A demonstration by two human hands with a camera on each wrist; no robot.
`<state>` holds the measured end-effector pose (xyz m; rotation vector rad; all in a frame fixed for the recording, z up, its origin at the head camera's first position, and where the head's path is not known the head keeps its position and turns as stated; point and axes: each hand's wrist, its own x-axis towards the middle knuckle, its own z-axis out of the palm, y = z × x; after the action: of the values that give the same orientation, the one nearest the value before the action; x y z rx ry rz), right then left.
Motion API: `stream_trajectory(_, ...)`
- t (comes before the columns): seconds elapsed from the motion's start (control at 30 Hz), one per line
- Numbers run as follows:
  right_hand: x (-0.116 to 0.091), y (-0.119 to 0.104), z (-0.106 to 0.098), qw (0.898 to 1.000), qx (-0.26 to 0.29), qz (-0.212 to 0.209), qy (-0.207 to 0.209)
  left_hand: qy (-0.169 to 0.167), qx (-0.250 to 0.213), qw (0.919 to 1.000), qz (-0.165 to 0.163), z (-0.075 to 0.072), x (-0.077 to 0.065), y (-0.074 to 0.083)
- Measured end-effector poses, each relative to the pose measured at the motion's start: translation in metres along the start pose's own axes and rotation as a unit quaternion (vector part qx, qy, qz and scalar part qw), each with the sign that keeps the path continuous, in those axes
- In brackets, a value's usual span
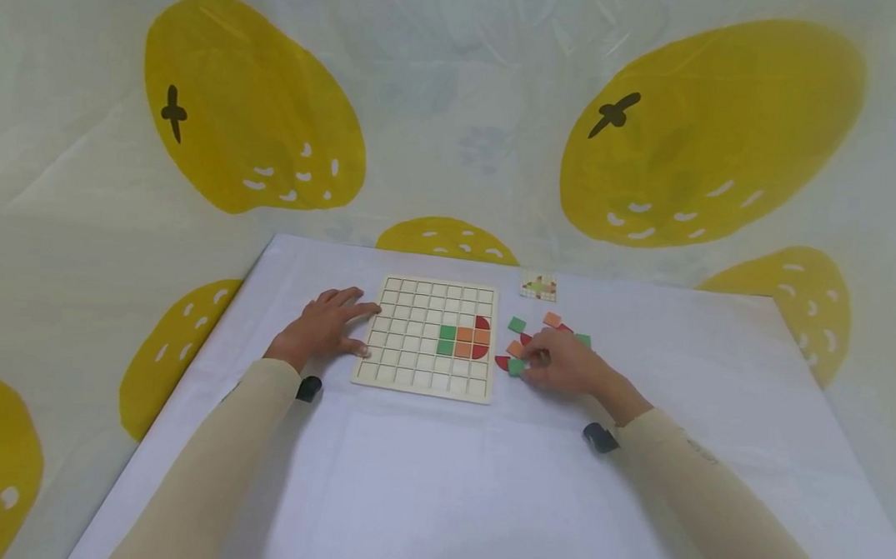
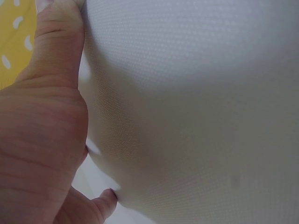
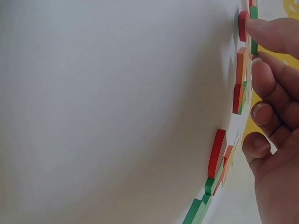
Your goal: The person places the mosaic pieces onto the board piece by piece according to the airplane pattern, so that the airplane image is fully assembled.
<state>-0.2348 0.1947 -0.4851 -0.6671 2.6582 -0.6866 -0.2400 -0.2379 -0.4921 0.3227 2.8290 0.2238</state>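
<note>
A square wooden grid board (image 1: 399,377) lies on the table with green, orange and red tiles in its right-hand cells. My left hand (image 1: 324,328) is at the board's left side, fingers spread, index finger and thumb at its edge. To the right of the board, my right hand (image 1: 564,364) pinches a green square tile (image 3: 254,42) between thumb and index finger. In the right wrist view, its other fingers curl loosely. Close by lie a red rounded tile (image 1: 502,363) and an orange tile (image 1: 515,348). Part of the tile cluster is hidden under this hand.
A small pattern card (image 1: 539,286) lies behind the loose tiles, near the table's back edge. Another green tile (image 1: 517,324) and an orange tile (image 1: 552,319) lie beyond the right hand. A fruit-patterned sheet (image 1: 461,147) hangs behind the white table (image 1: 409,478).
</note>
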Motion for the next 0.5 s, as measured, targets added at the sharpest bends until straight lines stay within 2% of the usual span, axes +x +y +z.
stream_trajectory(0.2,0.003,-0.003,0.001,0.999,0.008,-0.027,0.015,0.005,-0.003,1.0,0.005,0.0,-0.001,0.0)
stream_trajectory(0.5,0.01,-0.013,0.004,1.0,0.002,-0.005,0.009,0.004,0.004,0.9999,0.008,0.001,0.0,-0.002)
